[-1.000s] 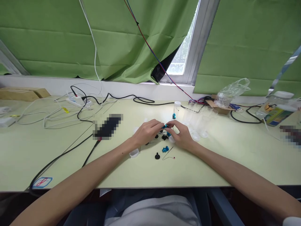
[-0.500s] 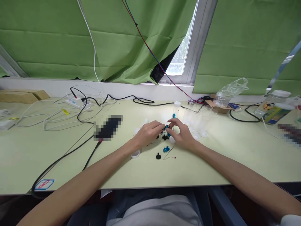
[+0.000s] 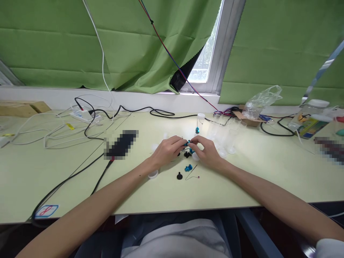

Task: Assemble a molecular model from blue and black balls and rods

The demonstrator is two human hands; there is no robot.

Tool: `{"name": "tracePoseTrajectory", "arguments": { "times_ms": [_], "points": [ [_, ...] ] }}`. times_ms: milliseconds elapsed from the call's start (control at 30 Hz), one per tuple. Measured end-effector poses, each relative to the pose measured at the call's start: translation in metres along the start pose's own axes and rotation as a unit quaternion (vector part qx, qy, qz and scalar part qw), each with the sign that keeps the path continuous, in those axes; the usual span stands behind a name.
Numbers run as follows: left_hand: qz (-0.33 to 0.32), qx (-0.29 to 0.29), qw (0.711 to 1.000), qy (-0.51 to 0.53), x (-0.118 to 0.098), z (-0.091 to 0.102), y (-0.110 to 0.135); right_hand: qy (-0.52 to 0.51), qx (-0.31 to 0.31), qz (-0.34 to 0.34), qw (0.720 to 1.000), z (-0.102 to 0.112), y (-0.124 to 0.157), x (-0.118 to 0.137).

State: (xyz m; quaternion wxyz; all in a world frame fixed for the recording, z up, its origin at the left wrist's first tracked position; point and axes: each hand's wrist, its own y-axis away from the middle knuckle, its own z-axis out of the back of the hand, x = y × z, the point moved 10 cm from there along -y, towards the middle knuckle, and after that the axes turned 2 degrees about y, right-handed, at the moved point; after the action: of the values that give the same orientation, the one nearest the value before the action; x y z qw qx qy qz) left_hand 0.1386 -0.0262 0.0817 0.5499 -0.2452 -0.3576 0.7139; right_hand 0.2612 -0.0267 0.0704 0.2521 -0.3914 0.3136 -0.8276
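Both my hands meet at the middle of the pale green table (image 3: 242, 186). My left hand (image 3: 167, 149) and my right hand (image 3: 205, 151) pinch a small blue metal part (image 3: 187, 143) between their fingertips, just above the tabletop. Below the hands lie another blue part (image 3: 188, 167), a black knob (image 3: 179, 176) and a thin wire with a red tip (image 3: 192, 173). A small white cap (image 3: 153, 174) rests by my left wrist. Behind the hands stands a clear vial with a blue piece inside (image 3: 199, 123).
Several clear plastic vials (image 3: 227, 134) stand to the right of the hands. Black and white cables (image 3: 80, 125) sprawl over the left half, beside a blurred dark device (image 3: 120, 144). A plastic bag (image 3: 262, 102) and a jar (image 3: 309, 120) sit at the back right. Green curtains hang behind.
Both hands stay pinched on the blue part with only small finger shifts. The view has drifted slightly, so everything sits a little lower and to the left.
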Motion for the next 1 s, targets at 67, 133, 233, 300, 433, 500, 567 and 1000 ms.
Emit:
{"name": "tracePoseTrajectory", "arguments": {
  "times_ms": [67, 133, 233, 300, 433, 500, 567, 1000],
  "points": [
    [-0.006, 0.000, 1.000, -0.001, -0.003, 0.000, -0.001, 0.003, 0.008, -0.005, 1.000, -0.001, 0.000, 0.000],
    [-0.014, -0.003, 1.000, 0.001, -0.006, 0.001, -0.002, 0.008, 0.013, -0.005, 1.000, -0.001, -0.001, 0.000],
    [-0.020, -0.010, 1.000, 0.002, -0.007, 0.003, -0.002, 0.011, 0.007, 0.002, 1.000, 0.001, -0.001, 0.002],
    [-0.022, -0.011, 1.000, 0.001, -0.006, 0.004, -0.002, -0.002, -0.004, 0.012, 1.000, 0.004, -0.001, 0.003],
    [-0.020, -0.011, 1.000, 0.002, -0.002, 0.005, -0.001, -0.030, 0.004, 0.041, 0.999, 0.003, 0.000, 0.009],
    [-0.015, -0.008, 1.000, 0.001, 0.000, 0.004, -0.001, -0.032, 0.011, 0.051, 0.998, 0.002, 0.000, 0.011],
    [-0.014, -0.008, 1.000, -0.001, 0.000, 0.004, -0.001, -0.031, 0.013, 0.052, 0.998, 0.002, 0.000, 0.011],
    [-0.027, -0.022, 0.999, -0.004, -0.008, 0.005, -0.002, 0.029, 0.018, 0.005, 0.999, -0.002, 0.001, -0.002]
  ]
}}
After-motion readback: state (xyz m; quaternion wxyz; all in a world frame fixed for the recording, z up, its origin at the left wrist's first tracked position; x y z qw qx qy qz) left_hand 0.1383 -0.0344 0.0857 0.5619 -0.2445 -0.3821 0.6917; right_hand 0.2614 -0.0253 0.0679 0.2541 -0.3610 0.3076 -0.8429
